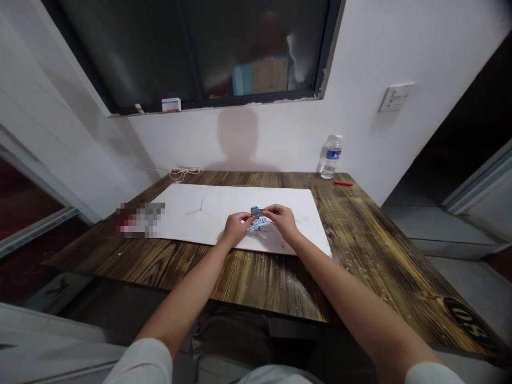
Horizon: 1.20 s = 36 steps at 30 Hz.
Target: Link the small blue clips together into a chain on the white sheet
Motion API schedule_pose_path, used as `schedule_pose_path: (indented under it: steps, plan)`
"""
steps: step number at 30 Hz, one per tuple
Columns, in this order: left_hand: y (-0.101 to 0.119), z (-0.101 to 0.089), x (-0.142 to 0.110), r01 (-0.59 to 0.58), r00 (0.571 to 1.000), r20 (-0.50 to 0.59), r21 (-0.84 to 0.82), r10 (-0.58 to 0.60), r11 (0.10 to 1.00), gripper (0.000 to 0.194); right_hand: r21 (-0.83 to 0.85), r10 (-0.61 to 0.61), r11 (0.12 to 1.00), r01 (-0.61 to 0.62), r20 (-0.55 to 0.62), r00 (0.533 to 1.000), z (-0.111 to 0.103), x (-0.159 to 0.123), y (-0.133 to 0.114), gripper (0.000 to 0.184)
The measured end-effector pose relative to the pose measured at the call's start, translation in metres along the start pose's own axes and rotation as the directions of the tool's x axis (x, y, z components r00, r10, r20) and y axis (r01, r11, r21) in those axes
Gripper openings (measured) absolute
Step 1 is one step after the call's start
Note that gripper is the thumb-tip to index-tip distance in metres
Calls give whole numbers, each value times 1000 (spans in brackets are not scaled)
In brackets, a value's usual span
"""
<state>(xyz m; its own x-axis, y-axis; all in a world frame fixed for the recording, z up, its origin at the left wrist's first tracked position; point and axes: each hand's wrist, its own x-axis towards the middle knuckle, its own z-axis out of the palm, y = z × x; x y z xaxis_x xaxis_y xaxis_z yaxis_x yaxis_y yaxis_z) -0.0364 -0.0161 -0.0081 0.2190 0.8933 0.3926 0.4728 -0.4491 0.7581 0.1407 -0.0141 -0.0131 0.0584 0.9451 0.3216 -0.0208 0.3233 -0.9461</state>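
Note:
A small blue piece with pale stripes (255, 212) is pinched between the fingertips of both my hands, just above the white board. My left hand (237, 228) grips its left side, fingers closed. On the other side my right hand (281, 220) is also closed, thumb and forefinger on its right edge. More blue-and-white pieces (254, 226) lie on the board right below and behind my fingers; their kind is too small to make out. The white board (224, 200) lies flat on the wooden table and has a few thin dark lines on it.
On the wooden table (360, 256) a water bottle (332, 157) stands at the back right, beside a red marker-like stick (343, 183). A coiled white cable (184, 173) lies at the back left. A blurred-out patch (142, 220) covers the board's left end. Behind is a wall with a window.

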Motion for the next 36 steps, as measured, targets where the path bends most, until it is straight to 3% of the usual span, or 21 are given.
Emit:
schedule_pose_path:
  steps: [3, 8, 17, 23, 30, 33, 36]
  plan:
    - [2, -1, 0, 9, 1000, 10, 0, -9, 1000, 33, 28, 33, 999, -34, 43, 999, 1, 0, 1, 30]
    - [2, 0, 0, 6, 999, 34, -4, -6, 1000, 34, -71, -1, 997, 5, 66, 998, 3, 1, 7, 30]
    - [-3, 0, 0, -32, 996, 78, 19, 31, 999, 31, -149, -37, 988, 41, 29, 999, 1, 0, 10, 26]
    - [-5, 2, 0, -27, 996, 82, 25, 25, 999, 31, -206, -41, 977, 54, 66, 997, 2, 0, 16, 29]
    - [-4, 2, 0, -145, 984, 133, 204, 119, 968, 26, -299, -130, 939, 167, 140, 982, 1, -5, 5, 22]
    - [-2, 1, 0, -118, 991, 85, 201, 103, 972, 25, -256, -158, 949, 184, 121, 980, -2, -4, 0, 20]
    - [0, 2, 0, -59, 998, -3, 197, 60, 979, 27, -218, -149, 965, 146, 3, 989, -14, 4, -1, 21]
